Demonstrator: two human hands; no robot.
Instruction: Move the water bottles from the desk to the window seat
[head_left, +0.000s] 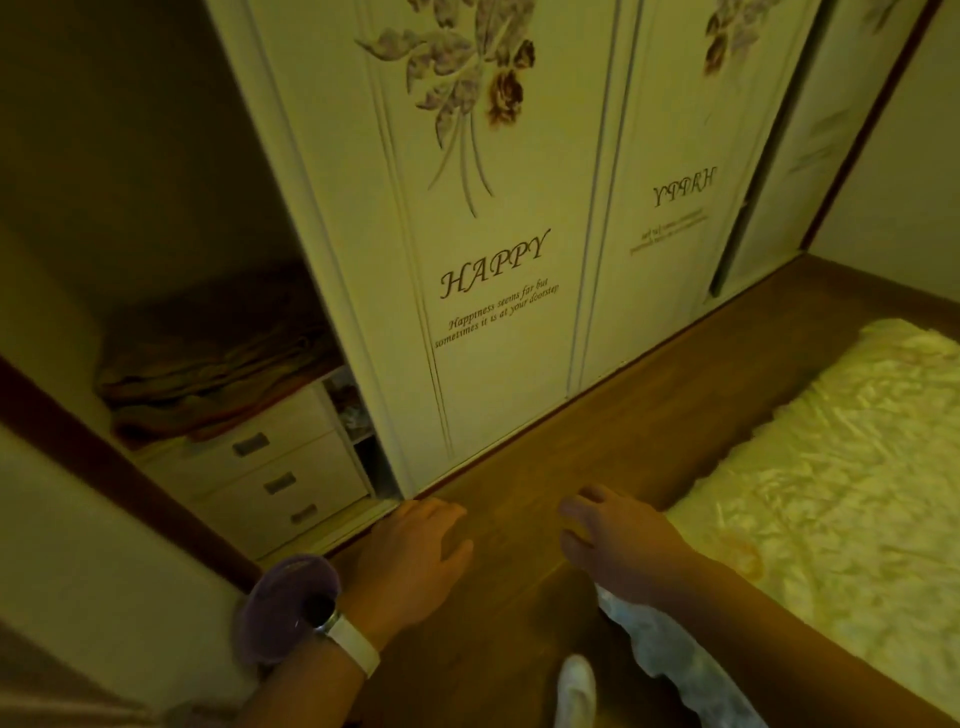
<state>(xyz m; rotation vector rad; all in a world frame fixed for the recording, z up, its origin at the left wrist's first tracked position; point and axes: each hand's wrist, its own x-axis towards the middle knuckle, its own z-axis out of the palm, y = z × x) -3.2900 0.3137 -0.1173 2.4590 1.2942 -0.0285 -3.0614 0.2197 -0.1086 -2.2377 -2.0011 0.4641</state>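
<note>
Bottles: none plainly in view, nor desk. Left hand (415, 551) at 7 o'clock, relaxed, empty; right hand (608, 535) at 5 curls loosely, contents unclear. Best find the desk, skirting bed (831, 441) at 3.

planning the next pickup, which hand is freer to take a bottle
Left. The left hand, with the white watch strap, is open with straight fingers and holds nothing. The right hand has its fingers curled round a small yellowish object, so its grip is taken.
</note>
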